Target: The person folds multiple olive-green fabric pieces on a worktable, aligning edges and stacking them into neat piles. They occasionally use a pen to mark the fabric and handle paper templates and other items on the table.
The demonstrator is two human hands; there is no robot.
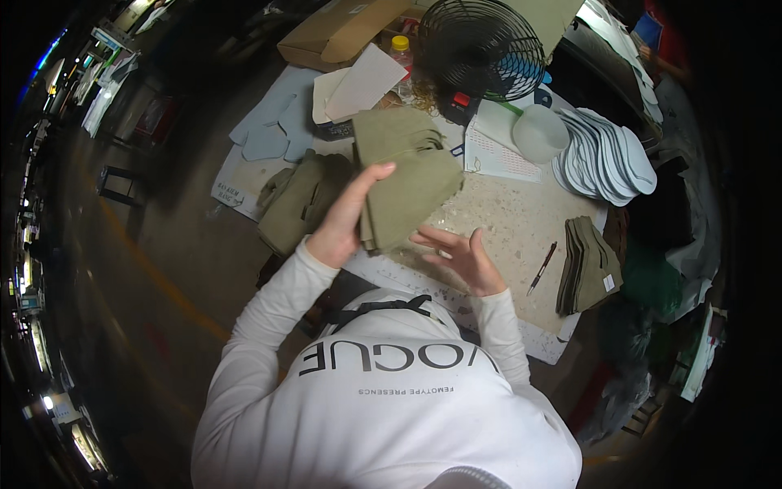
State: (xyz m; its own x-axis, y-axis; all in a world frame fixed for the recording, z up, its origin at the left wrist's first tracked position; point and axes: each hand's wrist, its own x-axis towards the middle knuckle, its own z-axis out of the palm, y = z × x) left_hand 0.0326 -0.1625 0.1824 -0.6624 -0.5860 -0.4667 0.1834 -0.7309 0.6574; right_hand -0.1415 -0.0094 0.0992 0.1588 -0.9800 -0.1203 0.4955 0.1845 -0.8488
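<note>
My left hand [349, 213] grips a stack of olive-green fabric pieces [411, 183] by its left side, thumb on top and the other fingers hidden behind. The stack is lifted over the worktable [497, 216]. My right hand [463, 257] is just right of the stack's lower edge, fingers spread and holding nothing. Left of the held stack lies another pile of olive fabric [301, 200] at the table's left edge. On the right side of the table sits a smaller olive stack [586, 269] with a white label, and a pen [542, 267] lies beside it.
A black fan [481, 49] stands at the back near a cardboard box [342, 33] and a yellow-capped bottle [400, 50]. Light-blue cut pieces [607, 159] fan out at the right, next to a translucent bowl [541, 134]. Dark bags [627, 334] lie beyond the table's right edge.
</note>
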